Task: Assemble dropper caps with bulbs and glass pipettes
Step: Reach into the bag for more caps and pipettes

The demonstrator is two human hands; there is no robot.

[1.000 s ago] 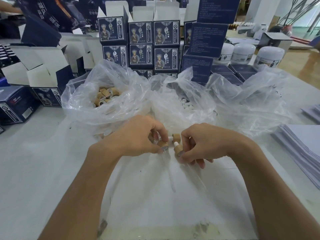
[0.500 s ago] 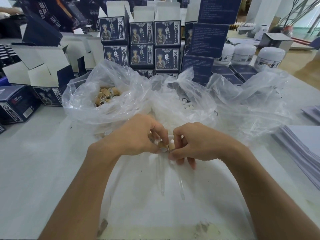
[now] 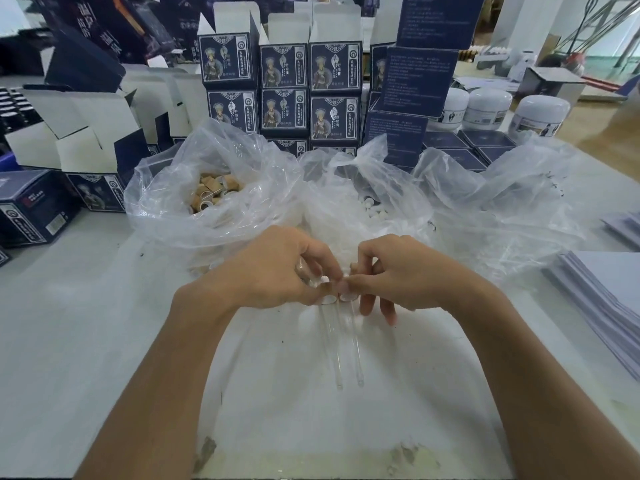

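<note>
While both hands meet over the middle of the table point(image 3: 69, 323), two glass pipettes point(image 3: 330, 341) hang side by side from the fingers, tips pointing toward the person. The left hand point(image 3: 273, 271) is curled round a tan cap point(image 3: 325, 288) with a pipette under it, and the right hand point(image 3: 398, 275) pinches a second cap point(image 3: 347, 295) with its thumb and forefinger. The step looks like seating each glass stem fully into its cap. Done well, that probably means gripping the cap rather than the glass, pushing straight along the stem, and keeping the two tubes from knocking together. More caps sit in the left bag point(image 3: 207, 195), and white bulbs point(image 3: 372, 211) in the middle bag.
</note>
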